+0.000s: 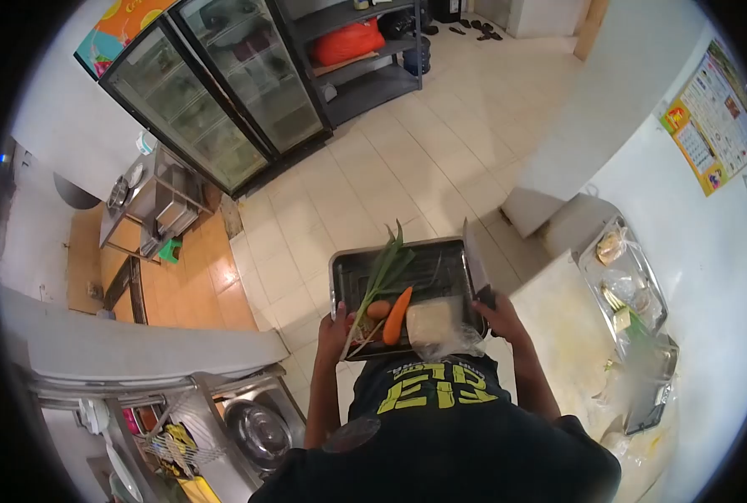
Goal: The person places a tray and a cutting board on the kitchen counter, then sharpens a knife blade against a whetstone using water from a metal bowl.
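A dark rectangular metal tray [340,262] is carried in front of my body by both hands. My left hand [333,331] is closed on its left rim. At the right rim, my right hand [501,317] grips the tray together with a knife [475,264], whose dark handle is in the fingers and whose blade points away from me. On the tray lie a leek [383,275], an orange carrot [398,315], a brown egg [378,309] and a pale block [431,321] in clear plastic. Small items by my left fingers are partly hidden.
A glass-door fridge [214,92] and a grey shelf [373,90] stand ahead. On the right, a counter [558,335] holds metal trays [654,293] with food and plastic bags. A metal bowl [258,430] sits at lower left. A wall [164,344] juts in left of me.
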`<state>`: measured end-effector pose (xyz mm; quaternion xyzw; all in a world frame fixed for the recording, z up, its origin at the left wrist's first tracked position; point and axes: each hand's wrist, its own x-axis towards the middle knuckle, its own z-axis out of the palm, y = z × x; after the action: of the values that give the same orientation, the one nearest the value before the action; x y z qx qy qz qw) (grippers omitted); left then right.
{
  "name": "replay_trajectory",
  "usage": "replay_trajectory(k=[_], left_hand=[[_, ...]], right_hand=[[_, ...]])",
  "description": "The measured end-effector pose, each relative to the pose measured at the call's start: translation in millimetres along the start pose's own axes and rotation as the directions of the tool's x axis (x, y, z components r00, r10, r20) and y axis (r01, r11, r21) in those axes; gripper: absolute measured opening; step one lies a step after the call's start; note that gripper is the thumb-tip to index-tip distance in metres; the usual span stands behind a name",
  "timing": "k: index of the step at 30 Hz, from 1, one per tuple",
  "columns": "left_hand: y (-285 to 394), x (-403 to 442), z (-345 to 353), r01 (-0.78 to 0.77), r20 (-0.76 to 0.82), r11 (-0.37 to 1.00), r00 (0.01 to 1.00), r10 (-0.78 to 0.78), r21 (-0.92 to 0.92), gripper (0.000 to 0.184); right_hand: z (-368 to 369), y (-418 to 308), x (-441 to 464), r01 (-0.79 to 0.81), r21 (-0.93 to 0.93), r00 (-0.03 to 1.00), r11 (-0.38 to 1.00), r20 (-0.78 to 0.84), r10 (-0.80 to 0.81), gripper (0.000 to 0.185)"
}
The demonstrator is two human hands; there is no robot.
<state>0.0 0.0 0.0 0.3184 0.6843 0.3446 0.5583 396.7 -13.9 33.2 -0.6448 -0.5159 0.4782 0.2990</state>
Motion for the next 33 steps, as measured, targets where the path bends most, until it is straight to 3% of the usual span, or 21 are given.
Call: replay_trajectory(k=[2,4,8,12,17,21,22,26,29,33], left_hand=[[-3,-3,15,-0.008,0.046,0.998,0.999,0.011,-0.062,0.058],[45,52,-73,-0.026,-0.003,0.999,1.0,0.026,-0.034,0.057],[61,64,-96,0.021,-0.006,0.996,1.0,-0.021,-0.089,0.055],[63,92,-118,-0.007,-0.031,0.994,1.0,0.004,-0.108,0.054],[89,111,-127,0.001,-0.146,0.996,0.989,-0.014,-0.086,0.053],[100,142,-146,-0.029,-0.223,0.998,0.975,0.014,-0.063,0.054],[99,158,-152,-0.005,-0.21,0.988,0.977,-0.028,-0.154,0.054],[135,192,-169,-0.038,-0.355,0.99,0.935,-0.012,-0.133,0.057],[153,212,-196,-0.059,-0.383,0.993,0.924,0.014,-0.105,0.057],[176,231,-200,-0.014,-0.498,0.98,0.863,-0.088,-0.196,0.057]], right_hand=[[-14,-9,-8,-0.058,-0.075,0.998,0.996,-0.026,0.056,0.027],[58,-62,48,0.029,-0.044,0.999,0.999,-0.013,-0.03,0.027],[83,-86,64,0.082,-0.033,0.996,0.996,-0.02,-0.083,0.028],[102,-117,97,0.028,-0.063,0.999,0.998,0.023,-0.027,0.028],[120,-113,164,0.184,-0.099,0.979,0.978,0.104,-0.174,0.031],[138,-152,217,0.121,-0.094,0.984,0.988,0.139,-0.108,0.033],[143,-163,233,0.114,-0.096,0.982,0.989,0.163,-0.097,0.033],[164,-189,305,0.083,-0.108,0.965,0.991,0.256,-0.053,0.03],[182,-214,352,0.185,0.013,0.928,0.983,0.328,-0.179,0.027],[200,-261,416,0.231,-0.011,0.889,0.973,0.409,-0.207,0.027]])
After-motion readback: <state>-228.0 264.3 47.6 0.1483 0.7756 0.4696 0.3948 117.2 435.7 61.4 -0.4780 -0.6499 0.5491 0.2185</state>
